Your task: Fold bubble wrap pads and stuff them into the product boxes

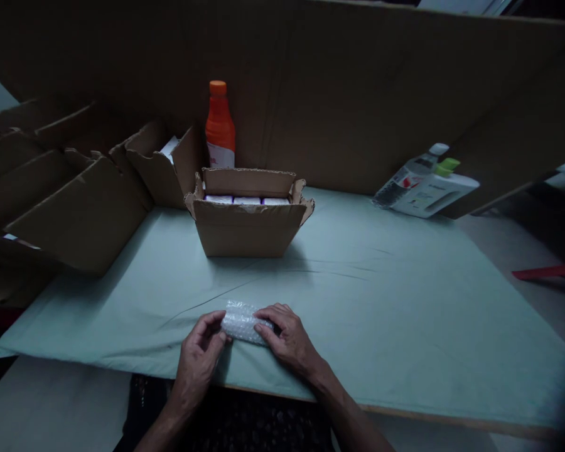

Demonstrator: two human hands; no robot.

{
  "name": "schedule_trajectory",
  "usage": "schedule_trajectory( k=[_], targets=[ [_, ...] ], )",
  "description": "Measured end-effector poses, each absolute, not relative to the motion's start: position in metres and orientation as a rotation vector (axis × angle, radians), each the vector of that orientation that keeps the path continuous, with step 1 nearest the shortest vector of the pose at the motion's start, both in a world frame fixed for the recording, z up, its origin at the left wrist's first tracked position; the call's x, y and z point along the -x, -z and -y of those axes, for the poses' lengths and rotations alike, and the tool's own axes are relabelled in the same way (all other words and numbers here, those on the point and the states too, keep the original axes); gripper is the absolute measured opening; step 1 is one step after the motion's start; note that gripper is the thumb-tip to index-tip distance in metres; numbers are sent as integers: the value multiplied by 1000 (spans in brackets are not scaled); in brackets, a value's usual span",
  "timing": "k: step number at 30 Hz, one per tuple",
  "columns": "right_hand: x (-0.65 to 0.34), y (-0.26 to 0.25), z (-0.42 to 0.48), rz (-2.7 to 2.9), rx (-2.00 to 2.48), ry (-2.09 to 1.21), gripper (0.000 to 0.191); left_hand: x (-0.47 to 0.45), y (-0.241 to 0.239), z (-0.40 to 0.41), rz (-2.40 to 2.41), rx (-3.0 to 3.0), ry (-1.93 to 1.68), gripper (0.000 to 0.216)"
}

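A small roll of bubble wrap lies near the front edge of the table, between my two hands. My left hand is at its left end, thumb and fingers curled against it. Over the right end, my right hand grips the wrap between thumb and fingers. Whatever may be inside the wrap cannot be made out. Beyond my hands stands an open cardboard box, with several white and purple packs showing inside it.
An orange bottle stands behind the box. Several open cartons crowd the left side. At the back right, a clear bottle and a white container with a green cap lean over. A tall cardboard sheet walls the back of the cloth-covered table.
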State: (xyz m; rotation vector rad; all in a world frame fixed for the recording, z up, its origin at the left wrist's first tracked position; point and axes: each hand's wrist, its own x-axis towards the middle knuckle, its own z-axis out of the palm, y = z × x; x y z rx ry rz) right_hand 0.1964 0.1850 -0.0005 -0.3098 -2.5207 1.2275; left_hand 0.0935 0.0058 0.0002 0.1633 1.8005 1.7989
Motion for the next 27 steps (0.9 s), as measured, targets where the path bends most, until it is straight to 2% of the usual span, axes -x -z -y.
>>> schedule_trajectory(
  k=[27],
  targets=[
    [-198, 5, -185, 2522, 280, -1198, 10, -96, 6, -1, -1843, -239, -1794, 42]
  ],
)
